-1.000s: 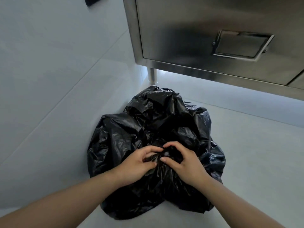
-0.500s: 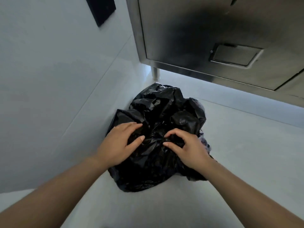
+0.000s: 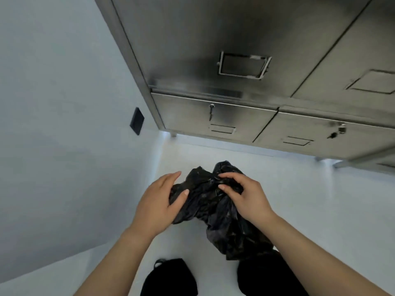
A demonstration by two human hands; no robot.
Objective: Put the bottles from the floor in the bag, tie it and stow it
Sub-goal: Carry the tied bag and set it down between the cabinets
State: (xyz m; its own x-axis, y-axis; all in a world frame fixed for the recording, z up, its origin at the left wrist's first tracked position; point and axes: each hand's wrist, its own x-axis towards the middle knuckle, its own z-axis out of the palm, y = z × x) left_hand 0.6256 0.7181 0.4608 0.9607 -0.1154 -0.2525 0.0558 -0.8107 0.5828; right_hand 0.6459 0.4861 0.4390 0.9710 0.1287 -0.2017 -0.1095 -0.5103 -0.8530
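Black plastic, thin and crinkled, is all that stands between the load and the ground here: the bag [image 3: 215, 210] sits bunched between the person's two hands, in front of the steel cabinet [image 3: 213, 39] and over the pale floor [image 3: 310, 199]. Its lower end trails down toward the dark trouser legs [image 3: 267, 278], and I cannot tell whether that end rests on anything. The right hand [image 3: 245, 199] has its fingers curled in, pinching the gathered neck at the top; the left hand [image 3: 158, 201] lies with fingers nearly straight along the bag's left flank, thumb pressed on the film, gripping nothing. No bottles show anywhere, so I take them to be inside, and whether a knot is truly made I cannot see under the right fingers. That is my worry: if the neck is only twisted, not tied, a lift by that one pinch could let it slide open and spill the lot. The film looks slippery, and the flat left hand would hardly catch a sudden drop. Hard edges inside could also poke through stretched plastic if the weight hangs from the top alone. The cabinet's lower fronts look closed, one with a key [image 3: 211, 107] in its lock, so stowing there would need a free hand, and freeing one is when the bag could sag or tip
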